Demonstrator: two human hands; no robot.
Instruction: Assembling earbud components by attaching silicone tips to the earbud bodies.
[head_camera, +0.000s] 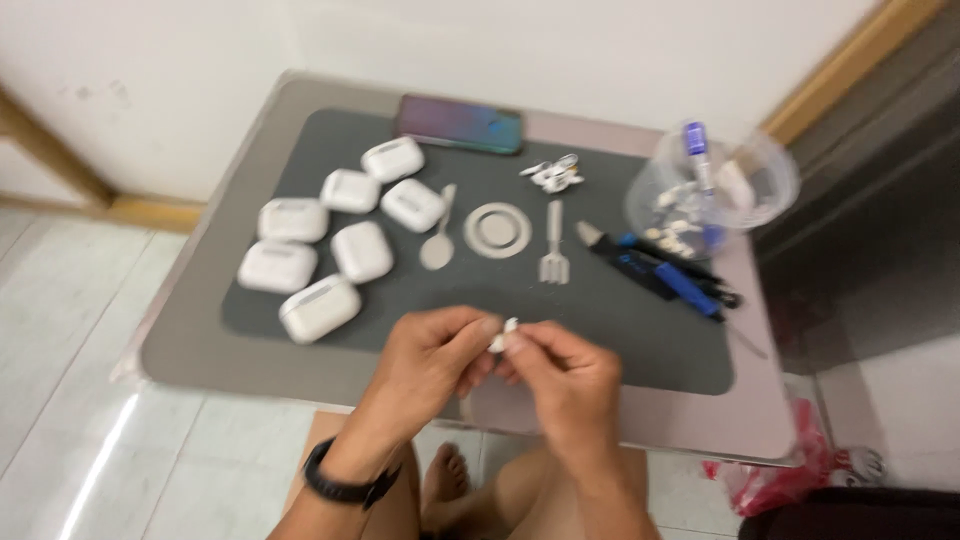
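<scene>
Hands meeting over the near edge of the grey mat: left hand and right hand, fingertips pinched together on one small white earbud. Black band on the left wrist. Farther left on the mat, seven white earbud cases, all shut. Mid-mat: small spoon-shaped tool, round ring-shaped disc, small fork-shaped tool. Beyond these, loose white earbuds and a dark phone at the far edge. To the right, blue-handled tools and a clear plastic container of small parts.
</scene>
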